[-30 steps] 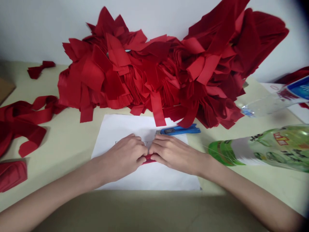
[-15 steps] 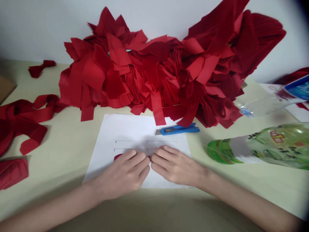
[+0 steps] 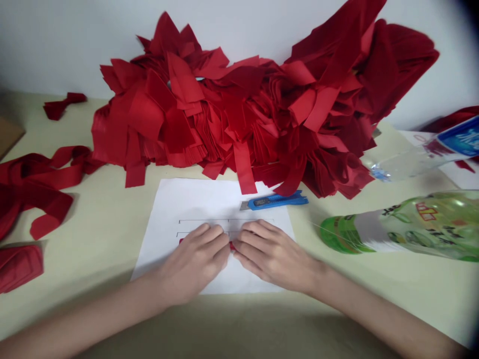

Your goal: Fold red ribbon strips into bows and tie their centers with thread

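Two bare hands meet knuckle to knuckle over a white sheet of paper (image 3: 247,285) on a pale table (image 3: 93,219). The left hand (image 3: 204,259) and right hand (image 3: 267,254) are both curled closed, apparently pinching one small red strip (image 3: 232,246); it shows between them and past the left knuckles, while most fingertips are hidden. Compared with a second ago, the hands sit nearer the wearer, uncovering two ruled lines (image 3: 204,220) just beyond the grip; the strip now seems lined up below them, the handling apparently unfinished. Beyond the grip and slightly right lies one blue utility knife (image 3: 277,201), blade tip showing. Farther beyond spreads one heap of red strips (image 3: 224,114), too many to count. Right of the grip lie two bottles: one green-labelled bottle (image 3: 407,227) wound with white thread (image 3: 374,233), and one clear bottle (image 3: 411,162). Left of the grip are one loose ribbon tangle (image 3: 69,175) and one folded red stack (image 3: 20,269).
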